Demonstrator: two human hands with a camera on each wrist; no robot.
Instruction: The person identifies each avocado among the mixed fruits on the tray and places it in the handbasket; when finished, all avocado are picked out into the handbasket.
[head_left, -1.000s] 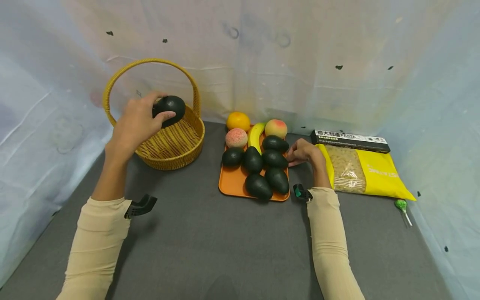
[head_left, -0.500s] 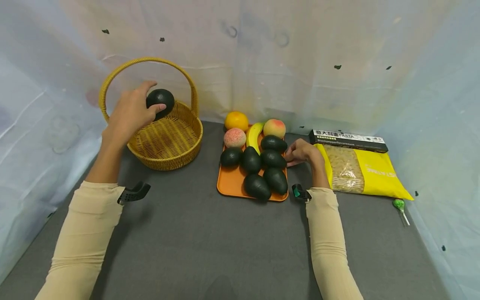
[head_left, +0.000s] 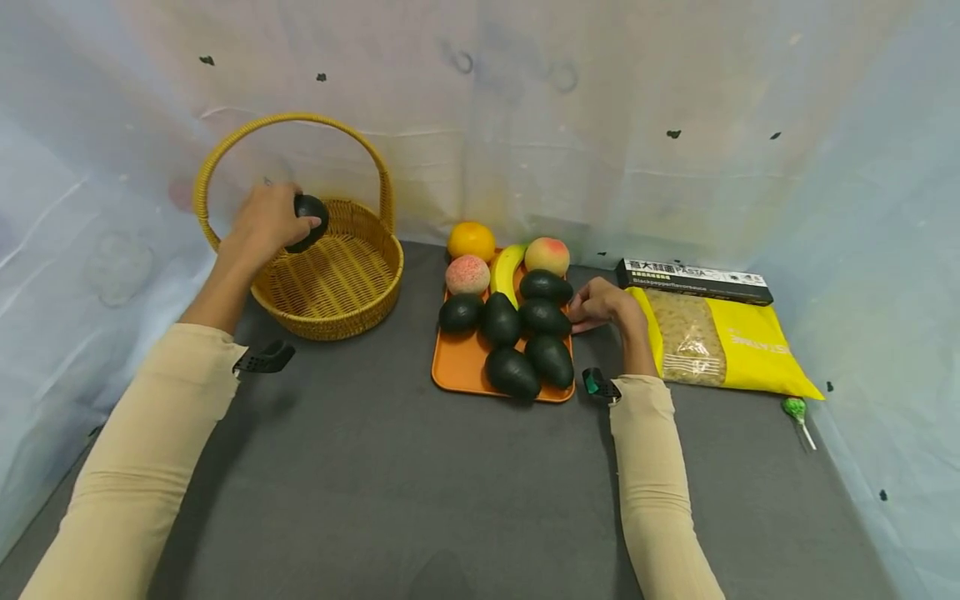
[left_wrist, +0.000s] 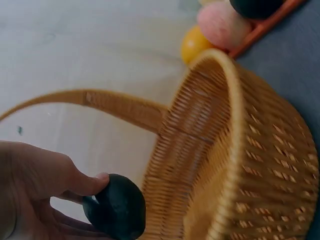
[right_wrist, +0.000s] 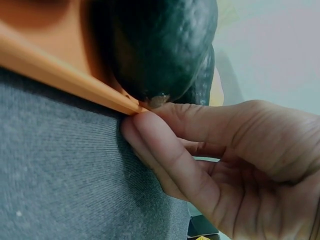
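Note:
My left hand (head_left: 266, 221) holds a dark green avocado (head_left: 308, 223) between thumb and fingers, over the left part of a round wicker basket (head_left: 345, 327) with a tall arched handle. In the left wrist view the avocado (left_wrist: 120, 206) overlaps the basket's inner wall. My right hand (head_left: 602, 305) pinches the right rim of an orange tray (head_left: 461, 367). Close up in the right wrist view, thumb and fingertips grip the tray edge (right_wrist: 75, 82) just beside an avocado (right_wrist: 162, 45). On the tray lie several avocados (head_left: 513, 372), a banana (head_left: 506, 273), two peaches (head_left: 547, 256) and an orange (head_left: 472, 241).
To the right of the tray lie a yellow bag of pasta (head_left: 723, 342) and a long black pasta box (head_left: 693, 282). A green lollipop (head_left: 795, 408) is near the right edge of the grey table (head_left: 420, 492). A pale curtain (head_left: 525, 108) hangs behind.
My left hand has carried the avocado leftward, then lowered it toward the basket's left side. The right hand keeps its grip on the tray rim.

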